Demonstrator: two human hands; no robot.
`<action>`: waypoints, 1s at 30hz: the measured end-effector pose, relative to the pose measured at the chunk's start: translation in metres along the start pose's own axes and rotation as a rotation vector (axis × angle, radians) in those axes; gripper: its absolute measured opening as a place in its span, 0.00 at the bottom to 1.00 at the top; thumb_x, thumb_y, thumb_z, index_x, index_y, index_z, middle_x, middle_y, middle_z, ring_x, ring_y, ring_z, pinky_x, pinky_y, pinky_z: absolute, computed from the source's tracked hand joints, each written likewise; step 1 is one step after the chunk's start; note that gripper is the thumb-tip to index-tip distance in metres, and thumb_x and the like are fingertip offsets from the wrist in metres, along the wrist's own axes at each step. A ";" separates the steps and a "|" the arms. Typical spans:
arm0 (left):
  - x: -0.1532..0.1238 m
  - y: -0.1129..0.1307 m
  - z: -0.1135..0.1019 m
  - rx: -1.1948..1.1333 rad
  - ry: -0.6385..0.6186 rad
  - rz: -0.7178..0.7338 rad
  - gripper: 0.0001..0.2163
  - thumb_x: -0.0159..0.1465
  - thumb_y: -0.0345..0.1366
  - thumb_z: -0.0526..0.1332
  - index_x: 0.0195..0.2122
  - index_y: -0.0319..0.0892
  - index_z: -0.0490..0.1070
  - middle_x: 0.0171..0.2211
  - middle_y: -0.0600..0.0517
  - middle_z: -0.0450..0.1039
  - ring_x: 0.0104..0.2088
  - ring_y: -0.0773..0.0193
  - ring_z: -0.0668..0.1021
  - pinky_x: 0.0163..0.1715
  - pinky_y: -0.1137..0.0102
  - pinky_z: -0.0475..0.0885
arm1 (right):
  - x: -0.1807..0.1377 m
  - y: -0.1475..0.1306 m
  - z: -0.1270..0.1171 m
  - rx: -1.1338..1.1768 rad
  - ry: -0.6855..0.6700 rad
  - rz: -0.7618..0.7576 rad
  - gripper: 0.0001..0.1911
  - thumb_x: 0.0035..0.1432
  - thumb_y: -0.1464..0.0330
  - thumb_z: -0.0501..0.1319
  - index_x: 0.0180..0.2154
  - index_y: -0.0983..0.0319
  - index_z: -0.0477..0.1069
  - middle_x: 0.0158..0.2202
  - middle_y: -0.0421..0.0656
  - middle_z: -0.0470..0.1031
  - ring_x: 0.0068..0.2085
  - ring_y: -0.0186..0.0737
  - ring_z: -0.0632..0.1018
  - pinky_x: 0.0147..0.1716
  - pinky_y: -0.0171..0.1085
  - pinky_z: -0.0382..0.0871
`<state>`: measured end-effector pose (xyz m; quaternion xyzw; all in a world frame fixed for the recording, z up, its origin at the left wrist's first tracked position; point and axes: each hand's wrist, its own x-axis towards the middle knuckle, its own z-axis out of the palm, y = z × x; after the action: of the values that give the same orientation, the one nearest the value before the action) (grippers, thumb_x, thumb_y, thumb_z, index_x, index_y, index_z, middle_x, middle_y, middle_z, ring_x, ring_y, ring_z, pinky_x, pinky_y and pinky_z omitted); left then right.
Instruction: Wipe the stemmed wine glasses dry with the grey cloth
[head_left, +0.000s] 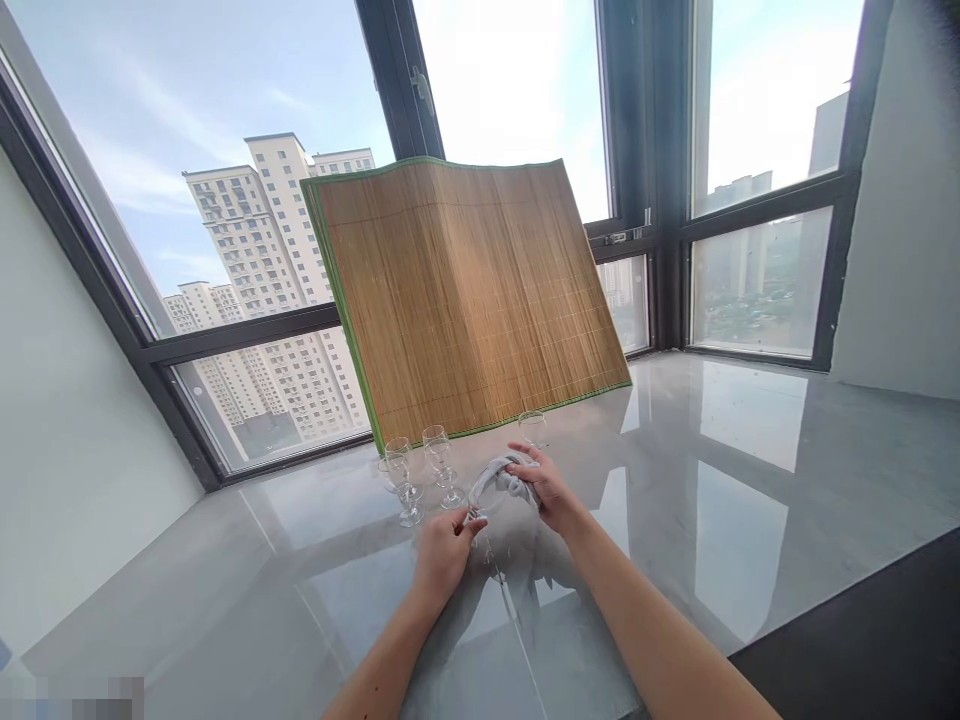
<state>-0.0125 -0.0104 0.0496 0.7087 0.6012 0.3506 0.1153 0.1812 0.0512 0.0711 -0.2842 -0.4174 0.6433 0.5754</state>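
Just above the glossy grey sill, my two hands are close together around a bunched pale grey cloth [514, 484]. The fingers of my right hand [551, 490] are wrapped round the cloth, which curves over towards my left hand. My left hand [444, 552] is closed, thumb and forefinger pinching at the left end of the cloth; what appears to be a clear stemmed glass is there, mostly covered. Left of the hands stand several clear stemmed glasses [437, 455], upright and near each other. Another clear glass [533, 428] stands behind my right hand, its lower part hidden.
A bamboo mat [465, 300] with green edging leans against the window behind the glasses. The tiled sill [315, 560] reflects the windows. Dark window frames [660, 200] rise behind, and white walls [67, 380] close off both sides.
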 end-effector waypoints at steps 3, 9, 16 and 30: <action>-0.002 0.003 0.001 -0.013 0.015 0.014 0.21 0.66 0.49 0.54 0.23 0.41 0.71 0.19 0.57 0.62 0.24 0.67 0.65 0.27 0.72 0.54 | 0.004 0.003 0.000 -0.047 0.089 -0.098 0.36 0.41 0.62 0.72 0.52 0.60 0.65 0.32 0.40 0.75 0.29 0.37 0.76 0.30 0.35 0.68; -0.003 0.008 -0.004 0.029 0.138 -0.013 0.20 0.66 0.52 0.52 0.27 0.42 0.69 0.20 0.57 0.60 0.24 0.66 0.65 0.28 0.72 0.56 | 0.012 0.013 0.002 -0.310 0.265 -0.334 0.31 0.42 0.61 0.68 0.49 0.60 0.64 0.29 0.37 0.72 0.28 0.38 0.75 0.28 0.35 0.67; -0.006 0.015 -0.006 -0.017 0.214 0.057 0.16 0.67 0.47 0.50 0.34 0.42 0.70 0.24 0.55 0.65 0.26 0.66 0.68 0.30 0.72 0.61 | 0.014 0.018 -0.001 -0.401 0.315 -0.271 0.30 0.42 0.62 0.68 0.48 0.60 0.64 0.30 0.38 0.71 0.29 0.38 0.75 0.30 0.36 0.68; -0.001 0.007 -0.003 -0.016 0.204 -0.032 0.15 0.68 0.42 0.46 0.26 0.45 0.62 0.23 0.54 0.68 0.25 0.65 0.70 0.29 0.71 0.59 | -0.012 0.001 0.015 -0.044 -0.141 0.049 0.36 0.42 0.62 0.71 0.54 0.58 0.65 0.31 0.39 0.75 0.29 0.37 0.75 0.29 0.34 0.66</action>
<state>-0.0089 -0.0139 0.0554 0.6588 0.6182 0.4238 0.0650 0.1703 0.0362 0.0755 -0.2613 -0.4638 0.6663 0.5222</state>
